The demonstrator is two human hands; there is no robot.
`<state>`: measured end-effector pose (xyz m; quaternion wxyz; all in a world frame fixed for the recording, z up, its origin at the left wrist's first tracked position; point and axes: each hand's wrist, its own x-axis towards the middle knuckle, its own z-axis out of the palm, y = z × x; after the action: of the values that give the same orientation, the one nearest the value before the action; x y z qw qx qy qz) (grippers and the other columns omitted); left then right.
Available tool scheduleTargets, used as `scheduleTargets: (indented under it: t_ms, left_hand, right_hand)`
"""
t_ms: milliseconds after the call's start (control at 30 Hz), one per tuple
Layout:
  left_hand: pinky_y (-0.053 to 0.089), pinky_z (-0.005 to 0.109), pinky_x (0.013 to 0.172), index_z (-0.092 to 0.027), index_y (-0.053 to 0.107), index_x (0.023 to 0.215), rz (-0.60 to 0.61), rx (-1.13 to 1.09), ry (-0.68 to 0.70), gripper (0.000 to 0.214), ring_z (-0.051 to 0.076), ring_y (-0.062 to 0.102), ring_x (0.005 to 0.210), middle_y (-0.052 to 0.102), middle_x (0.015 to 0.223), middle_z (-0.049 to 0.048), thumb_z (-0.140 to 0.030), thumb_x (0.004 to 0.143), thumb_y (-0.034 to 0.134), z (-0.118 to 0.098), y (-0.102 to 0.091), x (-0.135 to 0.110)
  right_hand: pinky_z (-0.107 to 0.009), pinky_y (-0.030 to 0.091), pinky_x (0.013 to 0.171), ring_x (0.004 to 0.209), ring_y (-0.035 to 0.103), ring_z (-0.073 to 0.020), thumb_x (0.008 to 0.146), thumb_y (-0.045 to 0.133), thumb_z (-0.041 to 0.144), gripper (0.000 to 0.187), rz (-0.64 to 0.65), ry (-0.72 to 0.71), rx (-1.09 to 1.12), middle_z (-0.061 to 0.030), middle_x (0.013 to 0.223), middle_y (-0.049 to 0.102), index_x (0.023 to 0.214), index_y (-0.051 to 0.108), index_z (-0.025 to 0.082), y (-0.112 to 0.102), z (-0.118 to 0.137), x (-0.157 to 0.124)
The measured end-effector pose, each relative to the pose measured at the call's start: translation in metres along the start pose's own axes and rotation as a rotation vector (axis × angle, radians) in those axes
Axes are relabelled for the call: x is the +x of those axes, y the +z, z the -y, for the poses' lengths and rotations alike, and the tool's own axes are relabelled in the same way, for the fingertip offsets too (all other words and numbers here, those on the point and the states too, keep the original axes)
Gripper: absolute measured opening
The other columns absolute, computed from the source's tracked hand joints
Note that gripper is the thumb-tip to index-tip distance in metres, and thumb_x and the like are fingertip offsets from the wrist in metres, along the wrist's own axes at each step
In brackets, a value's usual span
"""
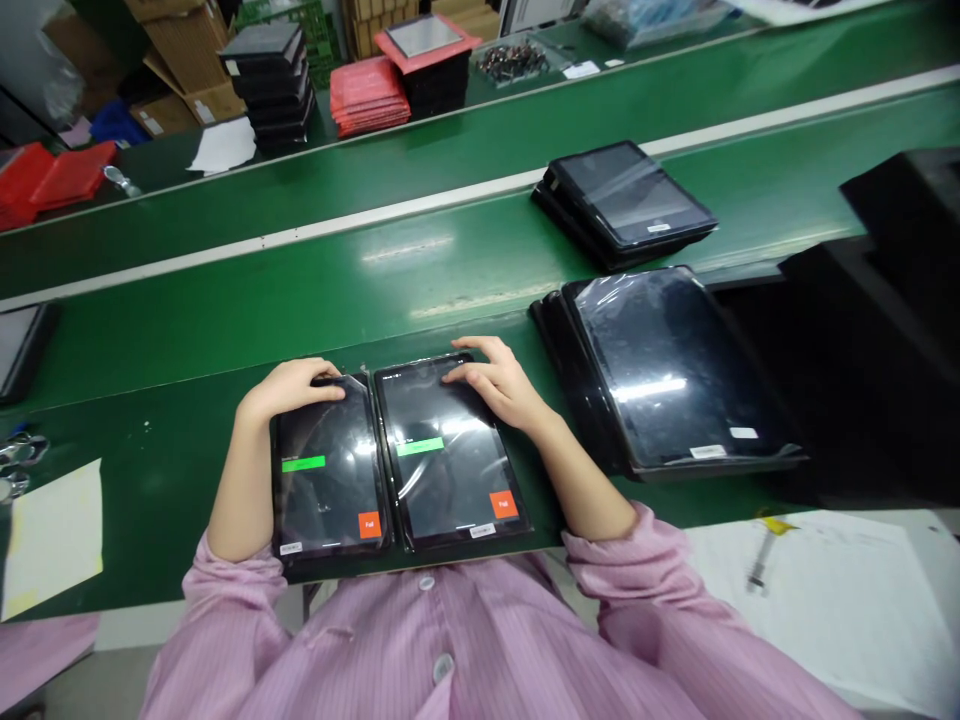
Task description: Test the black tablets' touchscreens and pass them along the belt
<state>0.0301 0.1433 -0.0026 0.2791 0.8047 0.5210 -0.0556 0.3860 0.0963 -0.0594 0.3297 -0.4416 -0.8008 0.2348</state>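
Observation:
Two black tablets lie side by side at the bench edge in front of me. Both the left tablet (330,500) and the right tablet (450,490) are lit, each with a green bar and an orange "Fail" box. My left hand (294,388) rests over the top edge of the left tablet, thumb on the screen and fingers apart from it along the edge. At the right tablet's top right corner, my right hand (499,385) is open, its thumb over the screen and its index finger stretched beyond the edge.
Right of my arm is a stack of large tablets (675,370), with smaller stacked tablets (634,195) behind. Black boxes (877,300) stand far right. Paper (56,540) lies left. Across the green bench (300,290) are red pouches (367,95) and a dark device stack (274,85).

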Motion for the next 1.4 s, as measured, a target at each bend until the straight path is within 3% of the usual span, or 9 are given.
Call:
scheduleTargets:
  t_ms: [167,367,500,600,900,1067,1200,1300,1400]
  left_hand:
    - [0.047,0.031,0.077,-0.028,0.072,0.097,-0.01,0.002,-0.065,0.041,0.025,0.067,0.096,0.075,0.105,0.0006,-0.059,0.089,0.048,-0.006,0.0,0.003]
    - [0.048,0.034,0.081,-0.026,0.069,0.102,0.016,0.026,-0.048,0.038,0.027,0.065,0.101,0.072,0.11,0.003,-0.057,0.087,0.054,-0.006,0.001,0.003]
    - [0.044,0.037,0.101,-0.023,0.065,0.121,-0.029,-0.086,0.036,0.051,0.026,0.059,0.118,0.066,0.126,0.006,-0.054,0.098,0.032,-0.015,0.007,0.006]
    - [0.042,0.038,0.103,-0.021,0.059,0.133,-0.047,-0.083,0.124,0.055,0.025,0.056,0.12,0.062,0.128,0.0081,-0.052,0.1,0.027,-0.028,0.015,0.01]
    - [0.043,0.033,0.077,-0.026,0.068,0.098,-0.181,0.078,0.08,0.058,0.023,0.064,0.089,0.072,0.102,0.0019,-0.053,0.102,0.016,-0.042,0.016,0.01]
    - [0.041,0.032,0.073,-0.026,0.065,0.095,-0.191,0.031,0.048,0.065,0.023,0.065,0.082,0.073,0.093,0.0002,-0.059,0.1,0.009,-0.04,0.011,0.004]
    - [0.046,0.034,0.084,-0.028,0.066,0.117,-0.124,-0.013,0.016,0.064,0.025,0.066,0.1,0.073,0.111,0.0017,-0.06,0.101,0.013,-0.039,0.012,0.003]
    - [0.045,0.037,0.096,-0.025,0.051,0.142,-0.11,-0.088,0.068,0.061,0.026,0.061,0.116,0.067,0.128,0.0048,-0.057,0.101,0.019,-0.039,0.014,0.003]
    - [0.043,0.037,0.104,-0.023,0.064,0.13,-0.088,-0.104,0.152,0.059,0.025,0.059,0.12,0.064,0.133,0.0048,-0.053,0.102,0.022,-0.038,0.016,0.005]
  right_hand:
    - [-0.049,0.04,0.102,0.116,0.055,-0.0293,0.102,0.028,0.051,0.058,-0.147,0.075,-0.054,-0.0088,0.122,0.062,0.091,0.08,0.027,0.003,-0.003,0.0]
    - [-0.052,0.036,0.104,0.118,0.054,-0.0293,0.101,0.035,0.045,0.05,-0.09,0.072,-0.131,-0.0087,0.125,0.062,0.091,0.081,0.027,0.009,-0.004,0.0]
    - [-0.05,0.038,0.105,0.12,0.054,-0.0287,0.101,0.032,0.048,0.053,-0.173,0.115,-0.079,-0.0076,0.127,0.059,0.093,0.081,0.028,0.008,-0.002,0.001]
    - [-0.048,0.043,0.102,0.114,0.057,-0.0278,0.101,0.03,0.053,0.058,-0.268,0.135,-0.011,-0.0086,0.122,0.06,0.093,0.081,0.027,0.008,-0.001,0.001]
    - [-0.048,0.047,0.1,0.108,0.059,-0.0278,0.1,0.03,0.058,0.06,-0.318,0.16,0.076,-0.0092,0.118,0.061,0.092,0.081,0.026,0.01,-0.002,0.002]
    - [-0.043,0.046,0.099,0.109,0.06,-0.0265,0.1,0.03,0.058,0.057,-0.314,0.238,0.088,-0.011,0.112,0.064,0.103,0.075,0.022,0.012,-0.006,0.004]
    - [-0.038,0.048,0.084,0.089,0.062,-0.0251,0.098,0.035,0.061,0.052,-0.235,0.423,0.074,-0.0092,0.091,0.069,0.09,0.067,0.021,0.013,-0.013,0.003]
    - [-0.034,0.045,0.074,0.077,0.059,-0.0222,0.095,0.038,0.061,0.05,-0.19,0.496,0.113,-0.0058,0.077,0.066,0.073,0.059,0.022,0.014,-0.016,0.003]
    - [-0.033,0.044,0.074,0.078,0.058,-0.0215,0.092,0.042,0.065,0.051,-0.218,0.522,0.214,-0.0038,0.075,0.064,0.07,0.057,0.022,0.018,-0.016,0.004]
